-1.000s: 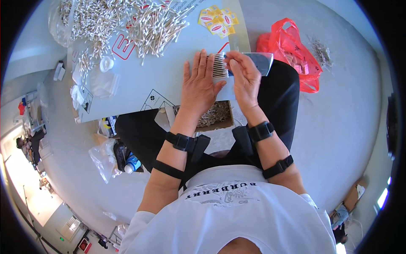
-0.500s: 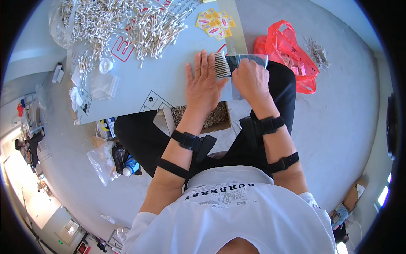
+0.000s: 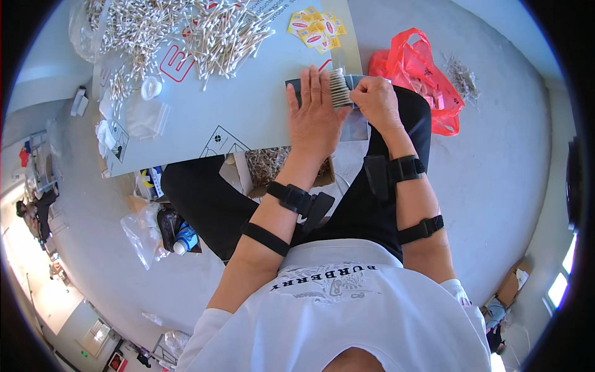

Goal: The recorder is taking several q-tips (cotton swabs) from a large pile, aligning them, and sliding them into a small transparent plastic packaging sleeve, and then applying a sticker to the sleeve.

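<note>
A row of cotton swabs [image 3: 339, 88] lies side by side across a dark, glossy strip [image 3: 294, 87] near the board's right edge. My left hand [image 3: 315, 118] rests flat on the strip, fingers stretched out, just left of the row and with its thumb at the swabs' lower ends. To the right of the swabs, my right hand [image 3: 376, 102] is closed in a fist over the strip's right part. What its fingers grip, if anything, is hidden.
A big heap of loose cotton swabs [image 3: 226, 43] covers the board's far left. Yellow-and-white packets [image 3: 318, 31] lie at the far right. A white round lid [image 3: 150, 88] is on the left. Below is a carton of swabs [image 3: 266, 164]; a red plastic bag [image 3: 427, 87] stands right.
My left hand has shifted right and the swab row now sits further right, closer to my right fist. The strip's dark left end now shows beside my left fingers.
</note>
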Demonstrator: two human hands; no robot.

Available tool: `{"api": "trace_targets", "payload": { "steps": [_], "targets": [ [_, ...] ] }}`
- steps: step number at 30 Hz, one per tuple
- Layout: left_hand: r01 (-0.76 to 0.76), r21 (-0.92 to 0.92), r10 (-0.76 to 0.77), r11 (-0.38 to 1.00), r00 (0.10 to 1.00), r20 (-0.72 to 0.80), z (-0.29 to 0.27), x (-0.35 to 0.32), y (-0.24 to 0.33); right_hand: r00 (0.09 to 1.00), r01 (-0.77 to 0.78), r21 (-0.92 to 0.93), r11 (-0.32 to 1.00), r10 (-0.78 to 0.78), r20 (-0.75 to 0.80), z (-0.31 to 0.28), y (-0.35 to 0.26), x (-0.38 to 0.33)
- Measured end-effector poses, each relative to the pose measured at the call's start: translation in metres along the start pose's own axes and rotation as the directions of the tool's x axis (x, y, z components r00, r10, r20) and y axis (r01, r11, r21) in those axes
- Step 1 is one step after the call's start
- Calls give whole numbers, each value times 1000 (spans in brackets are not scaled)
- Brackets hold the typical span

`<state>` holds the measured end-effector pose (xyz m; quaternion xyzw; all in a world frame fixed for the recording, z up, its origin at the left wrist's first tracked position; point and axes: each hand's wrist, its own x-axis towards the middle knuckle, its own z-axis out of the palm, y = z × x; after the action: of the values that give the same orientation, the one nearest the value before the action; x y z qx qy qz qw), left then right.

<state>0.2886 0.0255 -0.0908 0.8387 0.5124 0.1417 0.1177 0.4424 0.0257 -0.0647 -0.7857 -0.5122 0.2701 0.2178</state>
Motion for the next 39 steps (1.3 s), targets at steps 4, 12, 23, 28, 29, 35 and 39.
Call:
{"api": "trace_targets", "payload": {
  "steps": [4,12,23,28,29,35,39],
  "targets": [
    [-33,-49,36,998,997,67,-3,-11,6,1000,-1,20,1000,2,-31,0,0,-2],
    [-51,-21,54,998,988,145,-14,-21,5,994,29,8,1000,-28,-104,5,-3,-8],
    [-112,-48,118,993,981,154,-17,-25,0,973,128,-32,991,-132,-189,10,-3,-14],
    [-156,-48,162,987,968,191,-21,-26,-5,957,164,-51,985,-172,-232,12,-4,-17],
    [-174,-43,179,984,965,190,-21,-26,-5,956,166,-52,985,-174,-236,13,-3,-17],
    [-229,-59,235,972,956,173,-21,-23,-12,930,236,-101,966,-255,-264,14,-1,-15],
    [-229,-55,236,972,955,181,-20,-20,-14,954,234,-131,963,-254,-162,11,0,-11]
  ]
}}
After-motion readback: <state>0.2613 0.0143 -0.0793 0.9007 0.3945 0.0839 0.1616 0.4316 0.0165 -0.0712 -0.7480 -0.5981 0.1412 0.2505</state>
